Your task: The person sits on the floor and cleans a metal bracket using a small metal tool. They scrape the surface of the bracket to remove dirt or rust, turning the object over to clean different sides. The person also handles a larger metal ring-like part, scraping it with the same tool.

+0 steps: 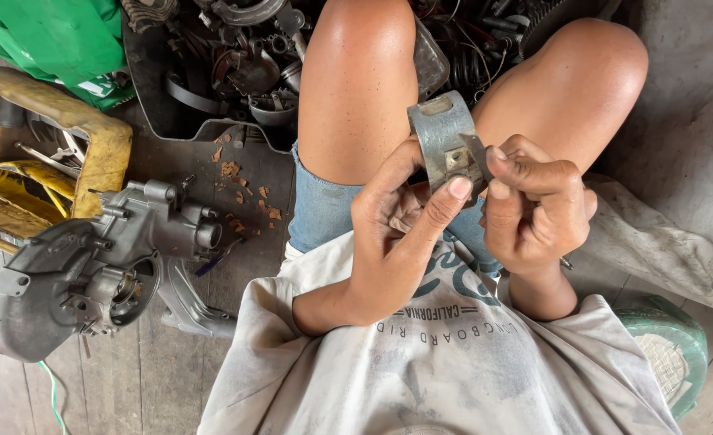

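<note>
Between my knees I hold a curved grey metal bracket (439, 129), upright, with a small square fitting on its inner face. My left hand (397, 229) grips its lower left edge, thumb and forefinger pinched on it. My right hand (534, 201) is closed on a small flat metal piece (477, 153) pressed against the bracket's right side. Both hands hover above my lap, over my pale printed shirt and denim shorts.
A grey cast engine casing (91, 266) lies on the wooden floor at left. A dark tray of metal parts (227, 64) sits ahead. A yellow container with tools (42, 153), green plastic (50, 40) and a green stool (671, 346) surround me.
</note>
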